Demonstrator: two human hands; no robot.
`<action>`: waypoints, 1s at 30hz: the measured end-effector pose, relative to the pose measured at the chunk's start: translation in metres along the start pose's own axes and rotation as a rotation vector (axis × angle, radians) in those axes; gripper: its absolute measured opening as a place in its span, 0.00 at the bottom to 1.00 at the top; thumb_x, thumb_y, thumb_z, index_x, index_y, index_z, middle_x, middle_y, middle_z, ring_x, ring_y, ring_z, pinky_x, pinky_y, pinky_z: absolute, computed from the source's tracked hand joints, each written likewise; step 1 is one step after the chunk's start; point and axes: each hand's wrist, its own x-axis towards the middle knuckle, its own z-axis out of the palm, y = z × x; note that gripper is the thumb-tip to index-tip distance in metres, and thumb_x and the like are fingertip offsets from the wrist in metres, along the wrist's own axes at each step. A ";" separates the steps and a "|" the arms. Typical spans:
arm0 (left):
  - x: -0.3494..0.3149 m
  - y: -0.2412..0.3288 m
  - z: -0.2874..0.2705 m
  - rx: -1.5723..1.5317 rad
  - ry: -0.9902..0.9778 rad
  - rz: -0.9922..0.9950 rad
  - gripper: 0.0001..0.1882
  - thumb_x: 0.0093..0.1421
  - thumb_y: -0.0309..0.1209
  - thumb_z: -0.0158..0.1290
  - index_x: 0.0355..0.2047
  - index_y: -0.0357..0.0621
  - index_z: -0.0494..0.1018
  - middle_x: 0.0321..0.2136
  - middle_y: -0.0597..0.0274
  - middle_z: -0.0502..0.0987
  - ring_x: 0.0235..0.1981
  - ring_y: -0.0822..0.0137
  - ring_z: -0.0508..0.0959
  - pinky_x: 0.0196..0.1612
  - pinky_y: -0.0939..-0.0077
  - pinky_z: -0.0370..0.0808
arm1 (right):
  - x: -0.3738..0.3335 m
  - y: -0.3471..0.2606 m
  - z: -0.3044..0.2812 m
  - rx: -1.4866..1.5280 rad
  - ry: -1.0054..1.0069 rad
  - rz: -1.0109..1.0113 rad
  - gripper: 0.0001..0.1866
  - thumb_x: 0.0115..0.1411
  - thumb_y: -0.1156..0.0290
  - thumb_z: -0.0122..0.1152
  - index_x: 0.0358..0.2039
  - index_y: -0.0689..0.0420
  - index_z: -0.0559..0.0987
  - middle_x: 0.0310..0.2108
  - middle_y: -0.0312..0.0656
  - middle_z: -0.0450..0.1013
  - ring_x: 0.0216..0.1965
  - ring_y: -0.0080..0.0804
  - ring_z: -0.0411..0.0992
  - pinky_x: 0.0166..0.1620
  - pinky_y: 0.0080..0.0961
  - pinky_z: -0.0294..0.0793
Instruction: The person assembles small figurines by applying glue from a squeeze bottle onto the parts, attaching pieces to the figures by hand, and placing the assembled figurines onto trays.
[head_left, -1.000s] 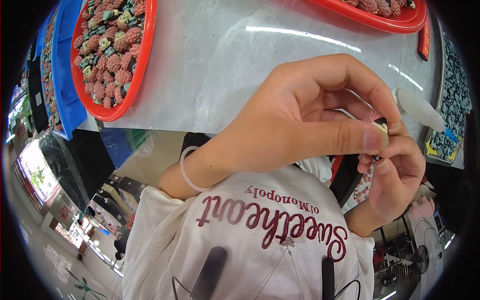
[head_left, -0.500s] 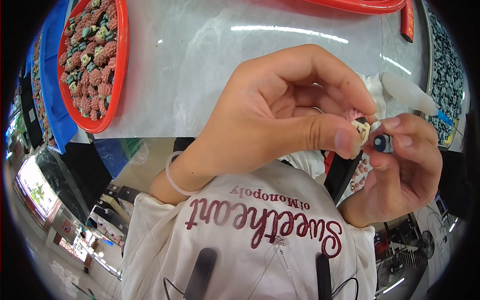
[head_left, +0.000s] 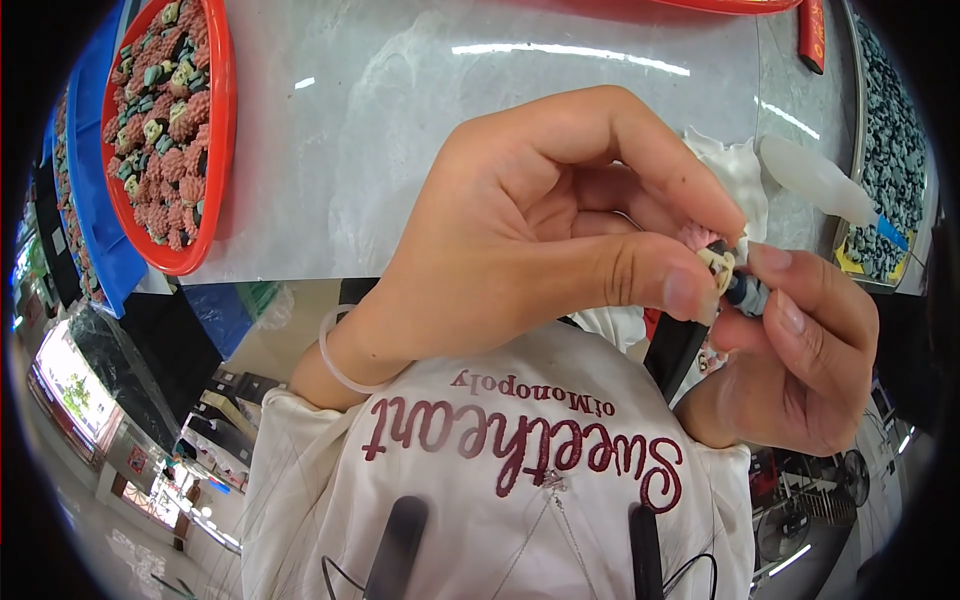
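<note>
Just above the pale glossy counter (head_left: pixel 420 150), the left hand (head_left: pixel 540 230) is pinching a small cream bead (head_left: pixel 716 264) while the right hand (head_left: pixel 800 350) is gripping a small dark blue-grey piece (head_left: pixel 748 292) against it, probably joining them, needing careful alignment.

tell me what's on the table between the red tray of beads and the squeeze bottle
In the head view, mostly bare grey table lies between the red tray and the squeeze bottle; only a crumpled white cloth sits there, beside the bottle.
</note>
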 end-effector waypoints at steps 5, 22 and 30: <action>-0.004 0.001 0.003 -0.021 0.045 -0.036 0.19 0.42 0.26 0.59 0.32 0.30 0.66 0.27 0.51 0.71 0.26 0.70 0.73 0.27 0.84 0.75 | -0.001 -0.003 0.008 0.033 0.112 0.074 0.09 0.41 0.84 0.58 0.26 0.64 0.71 0.26 0.56 0.70 0.25 0.33 0.70 0.27 0.18 0.71; 0.000 0.009 0.001 0.022 -0.036 -0.034 0.10 0.51 0.17 0.50 0.35 0.31 0.65 0.33 0.53 0.71 0.34 0.68 0.73 0.38 0.78 0.73 | 0.007 -0.003 0.017 -0.001 0.247 0.166 0.08 0.40 0.82 0.63 0.20 0.58 0.72 0.24 0.47 0.71 0.22 0.30 0.69 0.26 0.21 0.70; -0.025 0.037 -0.003 0.030 -0.067 0.028 0.10 0.53 0.22 0.49 0.36 0.36 0.65 0.35 0.60 0.68 0.37 0.73 0.69 0.41 0.79 0.67 | -0.016 -0.011 0.028 -0.155 0.288 -0.086 0.14 0.52 0.61 0.55 0.33 0.59 0.74 0.35 0.45 0.61 0.31 0.32 0.62 0.33 0.21 0.64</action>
